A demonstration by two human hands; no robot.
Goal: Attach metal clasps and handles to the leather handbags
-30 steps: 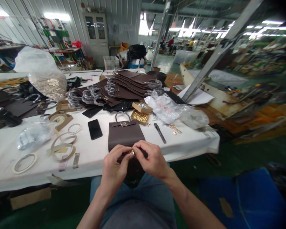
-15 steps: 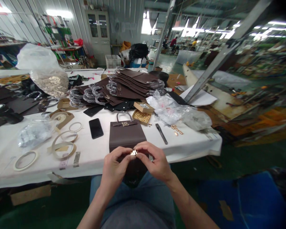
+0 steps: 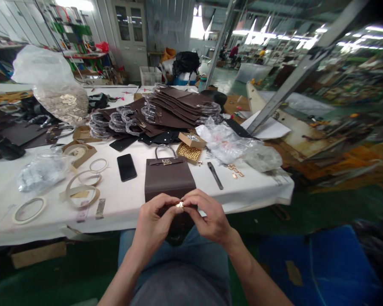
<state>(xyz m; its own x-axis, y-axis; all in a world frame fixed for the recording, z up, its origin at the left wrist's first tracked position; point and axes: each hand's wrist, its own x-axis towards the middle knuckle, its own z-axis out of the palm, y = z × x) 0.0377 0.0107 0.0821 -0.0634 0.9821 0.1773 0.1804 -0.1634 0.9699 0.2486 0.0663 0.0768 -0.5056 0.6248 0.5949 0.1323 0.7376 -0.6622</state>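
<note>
A small gold metal clasp (image 3: 179,205) is pinched between the fingertips of my left hand (image 3: 153,223) and my right hand (image 3: 207,217), just in front of the table's near edge. Both hands are closed round it above my lap. Right behind them a dark brown paper bag (image 3: 169,178) with a clear handle and a gold clasp lies flat on the white table (image 3: 121,204). Its lower end hangs over the edge behind my hands.
A black phone (image 3: 127,167), tape rings (image 3: 83,189), a black tool (image 3: 215,175), a box of gold parts (image 3: 188,153), loose gold clasps (image 3: 235,171) and crumpled plastic bags (image 3: 232,148) surround the bag. Stacked brown bags (image 3: 175,108) lie further back. A blue crate (image 3: 319,263) stands at lower right.
My hands stay at the table edge and keep turning the gold clasp between the fingertips. The view has shifted slightly; the table's objects have not moved.
</note>
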